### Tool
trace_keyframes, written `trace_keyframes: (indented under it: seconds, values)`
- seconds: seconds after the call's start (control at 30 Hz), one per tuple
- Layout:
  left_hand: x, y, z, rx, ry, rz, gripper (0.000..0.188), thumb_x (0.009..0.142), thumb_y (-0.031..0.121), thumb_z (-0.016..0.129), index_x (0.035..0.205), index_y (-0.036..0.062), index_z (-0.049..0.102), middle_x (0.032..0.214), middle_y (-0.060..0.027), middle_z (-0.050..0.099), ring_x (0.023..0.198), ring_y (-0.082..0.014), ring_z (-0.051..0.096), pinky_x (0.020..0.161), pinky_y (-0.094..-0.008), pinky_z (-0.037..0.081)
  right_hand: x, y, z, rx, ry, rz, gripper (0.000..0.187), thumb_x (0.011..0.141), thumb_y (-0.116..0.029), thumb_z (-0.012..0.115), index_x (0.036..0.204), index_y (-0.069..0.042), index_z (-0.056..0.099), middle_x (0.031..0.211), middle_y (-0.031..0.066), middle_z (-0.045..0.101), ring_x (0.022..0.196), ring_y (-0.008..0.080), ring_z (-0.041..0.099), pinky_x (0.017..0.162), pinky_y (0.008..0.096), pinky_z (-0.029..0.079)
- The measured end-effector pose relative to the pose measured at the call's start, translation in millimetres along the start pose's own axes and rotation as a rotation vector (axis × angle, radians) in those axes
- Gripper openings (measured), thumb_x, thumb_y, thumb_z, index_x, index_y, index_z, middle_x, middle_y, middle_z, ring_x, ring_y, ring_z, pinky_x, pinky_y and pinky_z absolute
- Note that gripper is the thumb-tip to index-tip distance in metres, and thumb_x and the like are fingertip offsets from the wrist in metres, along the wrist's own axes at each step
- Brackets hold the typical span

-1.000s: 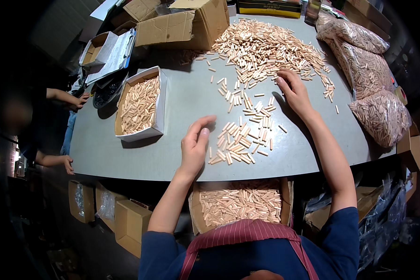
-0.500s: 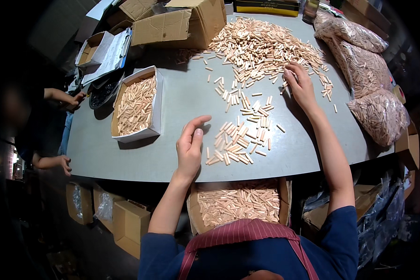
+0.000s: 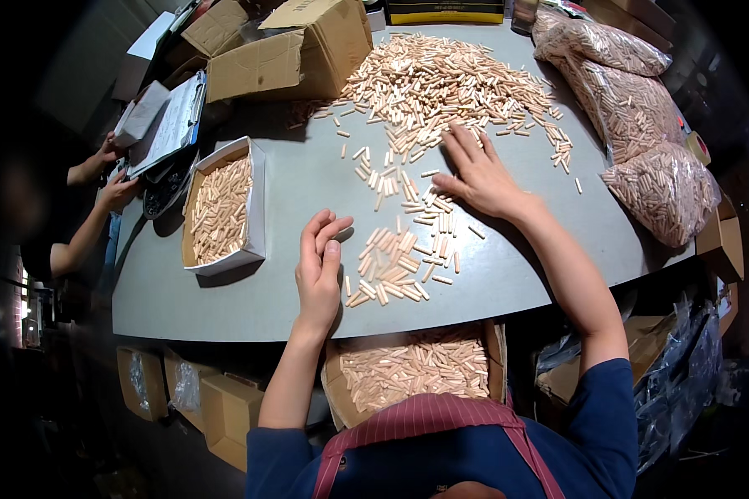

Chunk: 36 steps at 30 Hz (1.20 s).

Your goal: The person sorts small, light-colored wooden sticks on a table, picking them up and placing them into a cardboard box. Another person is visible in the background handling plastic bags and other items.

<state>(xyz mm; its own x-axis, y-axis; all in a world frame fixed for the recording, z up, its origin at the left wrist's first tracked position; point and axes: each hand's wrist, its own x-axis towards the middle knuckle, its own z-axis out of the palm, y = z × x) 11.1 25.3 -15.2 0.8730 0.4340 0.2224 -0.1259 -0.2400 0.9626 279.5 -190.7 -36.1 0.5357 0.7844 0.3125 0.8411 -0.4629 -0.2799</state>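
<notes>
A large heap of short wooden dowel pins (image 3: 441, 79) covers the far middle of the grey table (image 3: 308, 179). From it a loose trail of pins runs toward me. My right hand (image 3: 484, 181) lies palm down with its fingers spread, fingertips at the near edge of the heap and thumb beside the trail. It grips nothing that I can see. My left hand (image 3: 318, 279) rests on its side, fingers loosely stretched and apart, holding nothing. Just right of it lies a small scatter of dowel pins (image 3: 383, 287). Below the table edge, an open carton (image 3: 497, 366) of pins sits before me.
Left on the table stands a white box (image 3: 259, 208) full of pins. Clear bags (image 3: 657, 191) of pins line the right edge. A cardboard carton (image 3: 258, 66) stands at the back left. At far left, another person's hands (image 3: 116, 190) hold a clipboard (image 3: 175, 125) and small box.
My right hand has moved left and toward me, and its fingers have spread flat. My left hand is nearly unchanged. The other person's hands have reached the clipboard and small box, which now tilts.
</notes>
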Motion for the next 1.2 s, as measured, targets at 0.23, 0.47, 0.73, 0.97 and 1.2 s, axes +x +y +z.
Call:
trace_keyframes:
  seconds: [0.23,0.47,0.73,0.97,1.2]
  values:
    - [1,1,0,0.046,-0.032,0.009,0.049,0.111,0.02,0.048,0.154,-0.0023,0.039,0.144,-0.0173,0.063,0.146,-0.0256,0.045,0.124,-0.0408,0.028,-12,-33,-7,0.009,-0.17,-0.23,0.084,0.106,-0.064,0.044,0.159,0.001,0.038,0.171,0.0252,0.028,0.162,0.038,0.02,0.13,0.061,0.011]
    - [-2,25,14,0.235,-0.193,-0.059,0.063,0.106,0.021,0.055,0.159,-0.0051,0.032,0.151,-0.0232,0.056,0.145,-0.0344,0.048,0.122,-0.0442,0.034,-2,-32,-23,1.244,-0.012,0.042,0.052,0.114,-0.04,0.049,0.145,0.0,0.06,0.148,0.0109,0.06,0.141,0.0221,0.053,0.122,0.0382,0.037]
    - [3,22,22,0.954,-0.541,0.353,0.095,0.101,0.054,0.059,0.161,-0.0113,0.023,0.163,-0.0335,0.035,0.155,-0.0462,0.031,0.129,-0.0545,0.018,13,21,-10,1.388,0.243,0.395,0.049,0.113,-0.042,0.051,0.128,0.003,0.066,0.124,0.0118,0.07,0.117,0.0213,0.068,0.108,0.0365,0.051]
    - [-15,25,20,1.046,-0.553,0.362,0.108,0.095,0.065,0.062,0.159,-0.0133,0.027,0.166,-0.033,0.031,0.157,-0.0453,0.028,0.13,-0.0566,0.015,6,16,-11,1.244,0.181,0.33,0.034,0.108,-0.029,0.064,0.123,0.001,0.069,0.124,0.0094,0.07,0.113,0.0181,0.067,0.103,0.0333,0.052]
    - [-22,27,20,1.043,-0.529,0.327,0.104,0.097,0.066,0.057,0.162,-0.0085,0.026,0.167,-0.0304,0.031,0.157,-0.0434,0.028,0.129,-0.0567,0.016,-3,-6,-28,0.614,-0.075,-0.12,0.022,0.088,-0.022,0.08,0.087,-0.006,0.066,0.148,0.0188,0.054,0.139,0.0361,0.049,0.115,0.0455,0.041]
